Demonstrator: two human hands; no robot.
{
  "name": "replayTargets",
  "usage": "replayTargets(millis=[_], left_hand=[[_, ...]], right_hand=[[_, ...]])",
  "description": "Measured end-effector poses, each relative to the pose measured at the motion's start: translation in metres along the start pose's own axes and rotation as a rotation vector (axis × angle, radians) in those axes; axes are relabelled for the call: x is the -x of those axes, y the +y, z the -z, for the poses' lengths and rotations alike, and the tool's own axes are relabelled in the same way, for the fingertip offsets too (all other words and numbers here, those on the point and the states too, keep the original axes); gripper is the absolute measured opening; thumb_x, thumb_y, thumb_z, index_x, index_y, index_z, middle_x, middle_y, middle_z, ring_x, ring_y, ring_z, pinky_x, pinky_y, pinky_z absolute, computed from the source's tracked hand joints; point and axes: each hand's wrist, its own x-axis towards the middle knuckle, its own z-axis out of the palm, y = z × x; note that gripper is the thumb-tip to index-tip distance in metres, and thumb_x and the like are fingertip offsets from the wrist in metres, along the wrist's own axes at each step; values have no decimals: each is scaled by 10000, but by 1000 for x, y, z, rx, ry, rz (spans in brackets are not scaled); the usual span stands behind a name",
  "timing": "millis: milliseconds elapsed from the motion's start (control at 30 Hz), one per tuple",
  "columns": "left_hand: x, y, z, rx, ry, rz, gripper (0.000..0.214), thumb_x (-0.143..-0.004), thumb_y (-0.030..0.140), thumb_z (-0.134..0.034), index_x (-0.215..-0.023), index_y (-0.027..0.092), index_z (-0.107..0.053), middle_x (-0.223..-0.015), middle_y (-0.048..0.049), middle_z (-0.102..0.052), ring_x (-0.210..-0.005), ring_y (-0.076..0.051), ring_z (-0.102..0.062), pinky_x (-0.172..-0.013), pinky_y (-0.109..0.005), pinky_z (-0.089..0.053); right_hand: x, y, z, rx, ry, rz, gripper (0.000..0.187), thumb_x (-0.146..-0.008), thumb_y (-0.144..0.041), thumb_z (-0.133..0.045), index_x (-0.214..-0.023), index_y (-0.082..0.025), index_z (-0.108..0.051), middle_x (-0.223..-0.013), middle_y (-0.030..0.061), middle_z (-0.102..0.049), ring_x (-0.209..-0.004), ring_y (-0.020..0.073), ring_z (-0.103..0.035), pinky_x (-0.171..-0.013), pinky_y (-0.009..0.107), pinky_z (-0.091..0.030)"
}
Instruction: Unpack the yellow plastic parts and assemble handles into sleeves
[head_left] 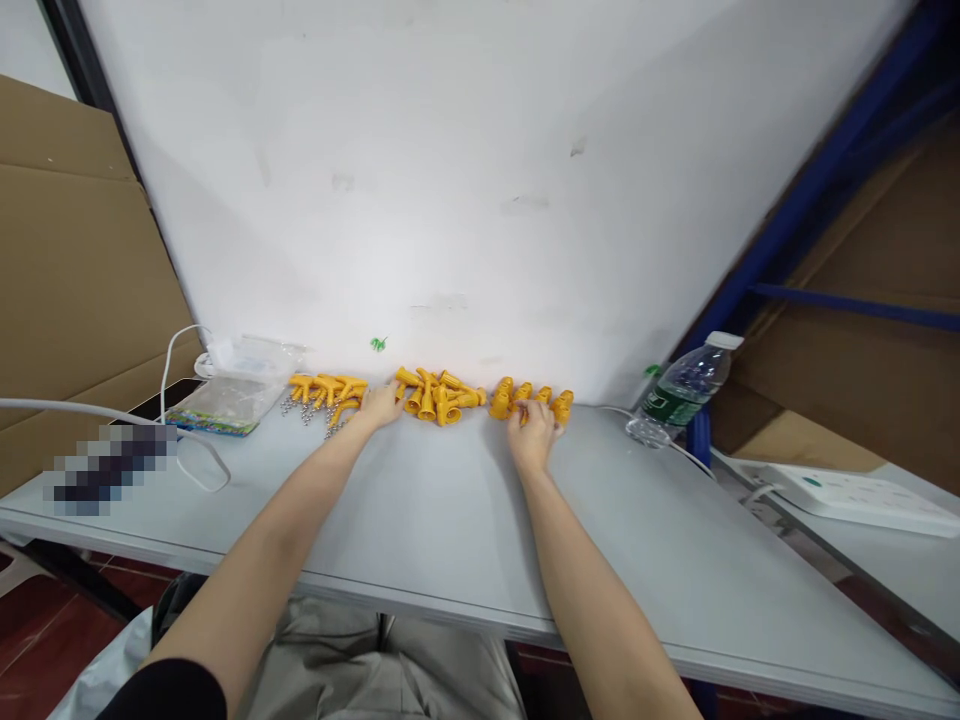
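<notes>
My left hand (381, 405) reaches to the left end of a pile of yellow plastic cone-ended pieces (427, 408), its fingers closed around one of them. Left of that hand lie branched yellow pieces (328, 388) with small silver screws (306, 412) beneath and in front of them. At the right, my right hand (532, 432) is among a row of yellow ribbed caps (562, 404). Its fingers are curled around a yellow piece (523, 413), mostly covered by the hand. The fingertips of both hands are partly hidden.
The grey table (450, 520) meets a white panel (480, 200) behind the pieces. A water bottle (679, 398) leans at the right, near a white power strip (862, 498). Clear plastic bags (240, 385), white cables (172, 370) and cardboard (67, 270) are at the left.
</notes>
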Motion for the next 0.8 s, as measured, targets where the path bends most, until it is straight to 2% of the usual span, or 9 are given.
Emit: replayTargets(millis=[100,167,267,400,500,633,700,767,800], left_hand=[[-2,8,-10,36,16,44,325,-884,246,-511,-1180,136,-591,-1068,-148,-705,-1013,-281,-657,-918,-403,-453],[-4,9,-10,57,43,72,307,-883,236,-518,-1166,134,-580,-1046,-144,-699,-976,-261,-663,-873,-361,-468],[-4,9,2,72,111,125,302,-909,230,-460,-1180,122,-539,-1074,-168,-658,-966,-256,-658,-847,-357,-478],[-1,10,24,100,305,123,293,-903,187,-428,-1177,139,-519,-1170,-163,-559,-983,-255,-637,-851,-363,-485],[6,11,38,167,466,14,287,-903,149,-409,-1170,150,-513,-1180,-145,-515,-1022,-232,-610,-890,-341,-480],[25,16,42,259,616,-225,239,-924,182,-414,-1139,171,-518,-1138,-122,-513,-1070,-206,-576,-950,-328,-466],[38,19,34,255,617,-352,220,-931,213,-424,-1121,181,-530,-1128,-117,-526,-1081,-204,-573,-963,-331,-464],[52,22,22,231,568,-475,223,-927,219,-430,-1119,189,-540,-1138,-115,-544,-1088,-205,-576,-964,-340,-472],[59,23,14,219,535,-534,238,-921,206,-429,-1131,190,-541,-1150,-116,-553,-1095,-206,-578,-966,-347,-476]], right_hand=[[1,-3,-2,5,-6,53,226,-787,-166,-403,-880,-169,-609,-930,125,-635,-985,276,-540,-903,477,-316],[2,-5,-4,11,7,73,234,-785,-166,-398,-878,-168,-614,-925,121,-650,-972,273,-559,-906,477,-325],[3,-8,-6,11,14,101,239,-800,-169,-393,-871,-168,-621,-919,115,-662,-950,266,-575,-905,471,-337],[4,-17,-3,-14,-33,124,244,-813,-172,-394,-872,-174,-631,-934,113,-671,-961,264,-581,-910,467,-350],[8,-33,-1,-134,-110,160,258,-834,-208,-389,-888,-180,-640,-961,123,-674,-958,261,-591,-896,444,-387],[21,-65,-6,-486,-291,147,289,-862,-398,-451,-917,-197,-652,-975,124,-685,-913,254,-602,-850,416,-448],[29,-81,-11,-673,-471,40,365,-832,-540,-511,-922,-220,-662,-925,100,-697,-884,253,-612,-823,413,-468],[37,-93,-16,-844,-683,-102,477,-799,-668,-506,-877,-228,-673,-824,81,-690,-837,247,-625,-774,397,-484],[40,-98,-18,-918,-748,-172,521,-783,-711,-496,-854,-227,-675,-800,77,-683,-829,243,-629,-750,387,-491]])
